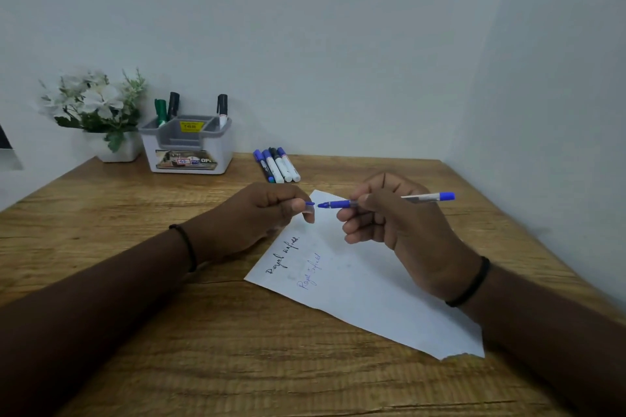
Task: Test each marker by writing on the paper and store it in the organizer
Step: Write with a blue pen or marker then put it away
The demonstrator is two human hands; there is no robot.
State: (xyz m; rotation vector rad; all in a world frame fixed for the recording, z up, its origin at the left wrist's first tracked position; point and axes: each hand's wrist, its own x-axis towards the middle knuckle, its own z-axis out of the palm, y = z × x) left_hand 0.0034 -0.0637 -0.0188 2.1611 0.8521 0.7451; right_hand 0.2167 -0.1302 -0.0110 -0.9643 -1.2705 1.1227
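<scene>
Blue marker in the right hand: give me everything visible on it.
The blue marker is held roughly level above the paper, tip pointing left toward the left hand. The front section and nib are blue, the barrel looks clear or silvery with print, and the rear end has a blue plug. It is uncapped; the left hand pinches what looks like its cap, just apart from the nib. The right hand wraps the mid-barrel in its grip.

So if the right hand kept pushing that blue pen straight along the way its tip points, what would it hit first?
The right hand aims the blue pen leftward at the blue cap pinched in the left hand. A small gap separates them, so the tip would probably meet the cap first, though depth is hard to judge.
</scene>
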